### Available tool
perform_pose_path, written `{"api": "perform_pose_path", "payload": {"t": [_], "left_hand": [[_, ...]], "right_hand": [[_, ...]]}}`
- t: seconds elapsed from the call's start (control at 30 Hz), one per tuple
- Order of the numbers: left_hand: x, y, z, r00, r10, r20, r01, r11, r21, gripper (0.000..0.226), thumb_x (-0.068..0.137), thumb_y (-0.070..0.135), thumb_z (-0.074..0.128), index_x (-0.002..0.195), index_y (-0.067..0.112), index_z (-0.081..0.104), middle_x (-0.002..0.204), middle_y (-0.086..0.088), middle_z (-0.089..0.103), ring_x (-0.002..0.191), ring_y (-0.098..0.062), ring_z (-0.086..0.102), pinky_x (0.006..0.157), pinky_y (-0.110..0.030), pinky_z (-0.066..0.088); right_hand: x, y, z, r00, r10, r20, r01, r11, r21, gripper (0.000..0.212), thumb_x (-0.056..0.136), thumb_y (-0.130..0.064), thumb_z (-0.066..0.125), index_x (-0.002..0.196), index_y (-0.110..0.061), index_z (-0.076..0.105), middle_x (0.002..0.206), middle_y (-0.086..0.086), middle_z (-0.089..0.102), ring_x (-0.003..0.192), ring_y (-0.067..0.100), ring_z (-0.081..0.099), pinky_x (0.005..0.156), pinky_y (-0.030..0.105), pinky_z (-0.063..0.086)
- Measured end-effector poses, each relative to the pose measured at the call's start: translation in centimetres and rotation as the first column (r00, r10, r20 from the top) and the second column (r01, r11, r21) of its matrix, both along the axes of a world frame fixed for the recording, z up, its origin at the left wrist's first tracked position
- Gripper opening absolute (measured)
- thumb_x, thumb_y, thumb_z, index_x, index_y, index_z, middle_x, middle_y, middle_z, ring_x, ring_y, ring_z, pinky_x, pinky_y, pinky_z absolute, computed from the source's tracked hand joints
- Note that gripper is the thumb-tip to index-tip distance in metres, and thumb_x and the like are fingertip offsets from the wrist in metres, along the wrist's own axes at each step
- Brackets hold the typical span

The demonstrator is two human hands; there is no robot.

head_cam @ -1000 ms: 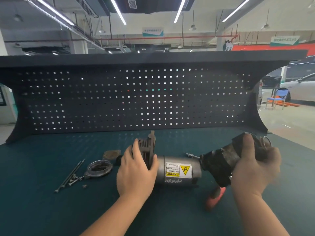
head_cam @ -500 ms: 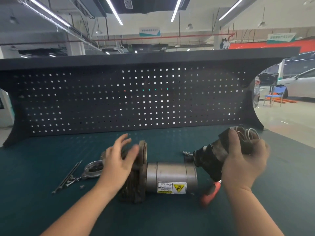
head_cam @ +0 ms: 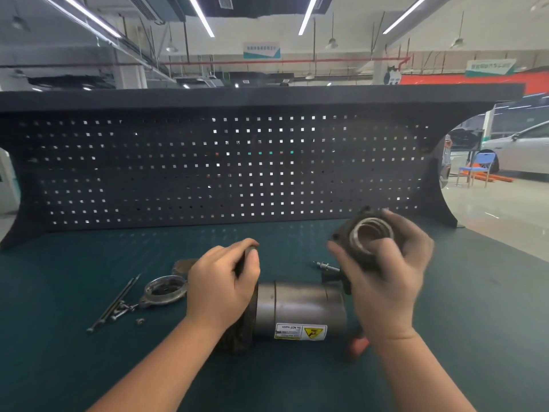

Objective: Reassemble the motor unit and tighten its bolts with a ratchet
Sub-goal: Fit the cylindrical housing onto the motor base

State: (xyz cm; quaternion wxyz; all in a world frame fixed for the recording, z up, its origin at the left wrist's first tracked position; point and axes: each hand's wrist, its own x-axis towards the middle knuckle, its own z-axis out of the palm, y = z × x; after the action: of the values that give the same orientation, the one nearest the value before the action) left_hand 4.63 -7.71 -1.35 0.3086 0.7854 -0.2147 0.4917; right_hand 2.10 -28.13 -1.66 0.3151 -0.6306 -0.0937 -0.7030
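Motor housing [head_cam: 300, 307] lies on its side on the green bench mat [head_cam: 59, 367]. Left hand [head_cam: 221, 288] grips its dark end flange. Right hand [head_cam: 386, 281] holds a black end cover [head_cam: 367, 239] raised above the housing's right end. Loose bolts [head_cam: 114, 306] lie well left of the housing.

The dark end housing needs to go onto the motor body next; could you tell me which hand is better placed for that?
Right: the right hand already grips the end housing above the motor body; the left hand steadies its flange.

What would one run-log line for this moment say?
left hand: grips motor end | right hand: holds black housing above bench | bolts: loose on bench
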Motion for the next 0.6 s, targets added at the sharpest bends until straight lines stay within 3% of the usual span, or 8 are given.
{"api": "perform_pose_path", "payload": {"t": [0.1,0.2,0.33,0.47,0.6], "left_hand": [[-0.9,0.4,-0.9,0.993,-0.047,0.112,0.039,0.997,0.073,0.050,0.097,0.035,0.037,0.097,0.002,0.074,0.088,-0.005,0.074,0.072,-0.023,0.067,0.068,-0.028,0.046],[-1.8,0.8,-1.3,0.984,-0.089,0.156,0.066,0.987,0.145,0.067,0.102,0.048,0.025,0.102,-0.001,0.072,0.095,-0.008,0.073,0.076,-0.025,0.067,0.071,-0.032,0.047],[-2.9,1.2,-1.6,0.976,-0.089,0.198,0.042,0.972,0.232,0.073,0.099,0.055,0.027,0.104,-0.002,0.071,0.100,-0.011,0.071,0.080,-0.027,0.066,0.073,-0.037,0.049],[-3.8,1.2,-2.3,0.962,-0.081,0.260,0.006,0.961,0.277,0.063,0.097,0.049,0.038,0.103,-0.004,0.071,0.102,-0.013,0.071,0.080,-0.030,0.067,0.073,-0.039,0.051],[-5.0,1.8,-3.2,0.933,-0.136,0.334,0.004,0.930,0.368,0.051,0.091,0.044,0.041,0.111,0.004,0.066,0.103,-0.017,0.070,0.079,-0.032,0.066,0.070,-0.038,0.051]], "right_hand": [[-0.1,1.4,0.1,0.993,-0.093,0.074,0.104,0.981,-0.164,0.042,0.084,-0.041,0.071,0.064,-0.011,0.050,0.110,0.006,0.053,0.094,0.028,0.041,0.085,0.027,0.038],[-0.1,2.0,0.1,0.984,-0.148,0.100,0.163,0.973,-0.165,0.049,0.086,-0.041,0.070,0.057,-0.008,0.051,0.107,0.002,0.050,0.092,0.027,0.039,0.075,0.032,0.041],[-0.1,1.7,0.1,0.982,-0.184,0.035,0.186,0.981,-0.053,0.044,0.082,-0.039,0.074,0.060,-0.007,0.055,0.102,0.009,0.057,0.091,0.027,0.039,0.078,0.027,0.037],[-0.5,1.0,0.5,0.991,-0.131,-0.011,0.131,0.988,0.087,0.041,0.079,-0.038,0.074,0.063,-0.003,0.059,0.098,0.015,0.058,0.091,0.027,0.039,0.086,0.014,0.031],[-0.7,0.5,0.7,0.997,-0.074,-0.016,0.076,0.980,0.185,0.042,0.078,-0.038,0.074,0.064,-0.001,0.057,0.099,0.015,0.054,0.092,0.027,0.039,0.085,0.017,0.031]]}}
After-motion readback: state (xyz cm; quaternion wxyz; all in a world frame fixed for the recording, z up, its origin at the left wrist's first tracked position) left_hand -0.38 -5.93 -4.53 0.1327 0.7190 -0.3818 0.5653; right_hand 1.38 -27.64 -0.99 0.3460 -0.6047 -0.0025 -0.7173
